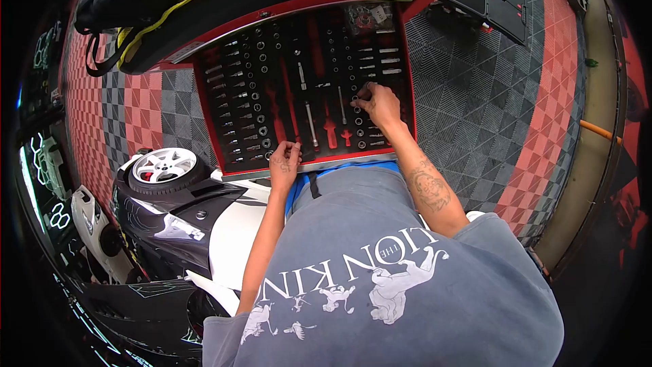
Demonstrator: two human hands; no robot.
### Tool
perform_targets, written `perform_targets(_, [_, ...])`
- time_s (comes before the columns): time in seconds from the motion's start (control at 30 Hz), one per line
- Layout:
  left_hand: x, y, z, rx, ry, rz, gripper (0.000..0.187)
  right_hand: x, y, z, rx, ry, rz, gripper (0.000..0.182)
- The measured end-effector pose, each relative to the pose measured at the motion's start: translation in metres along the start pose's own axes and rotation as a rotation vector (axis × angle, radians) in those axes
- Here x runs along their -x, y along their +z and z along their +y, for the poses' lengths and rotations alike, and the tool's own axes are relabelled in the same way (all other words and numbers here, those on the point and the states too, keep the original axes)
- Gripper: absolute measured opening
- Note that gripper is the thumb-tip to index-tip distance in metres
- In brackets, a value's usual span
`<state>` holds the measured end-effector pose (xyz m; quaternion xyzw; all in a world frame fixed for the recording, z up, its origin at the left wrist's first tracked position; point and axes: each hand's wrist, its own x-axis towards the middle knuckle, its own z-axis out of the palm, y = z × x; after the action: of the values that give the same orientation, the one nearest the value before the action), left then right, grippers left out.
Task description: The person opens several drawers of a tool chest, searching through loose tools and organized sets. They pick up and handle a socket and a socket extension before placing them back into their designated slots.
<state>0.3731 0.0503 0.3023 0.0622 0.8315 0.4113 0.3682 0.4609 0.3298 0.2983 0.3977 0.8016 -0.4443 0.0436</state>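
Note:
An open tool drawer [305, 164] with a black insert and red edges lies in front of me, holding several sockets, bits and extension bars. Over its right part is my right hand [377, 105], thumb and index finger closed near a column of round sockets [358, 112]; whatever is between the fingertips is too small to make out. My left hand [286, 158] rests at the drawer's near edge, fingers bent together, and any held item is hidden. Between the hands lie a long extension bar [311, 122] and a red tool-shaped recess [331, 133].
A red and black tool cabinet [299, 3] rises beyond the drawer, with a black and yellow bag [163, 24] on top. A car with a white wheel [164, 166] stands at the left. A black panel [506, 0] lies on the tiled floor at the upper right.

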Motion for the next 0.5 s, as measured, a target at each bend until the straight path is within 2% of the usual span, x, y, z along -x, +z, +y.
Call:
perform_targets(0.43, [-0.001, 0.000, 0.000, 0.014, -0.010, -0.005, 0.024, -0.001, -0.004, 0.007, -0.044, -0.023, -0.050, 0.025])
perform_targets(0.5, [-0.001, 0.000, -0.001, 0.042, -0.021, -0.001, 0.024, -0.002, -0.001, 0.022, -0.265, -0.092, -0.084, 0.023])
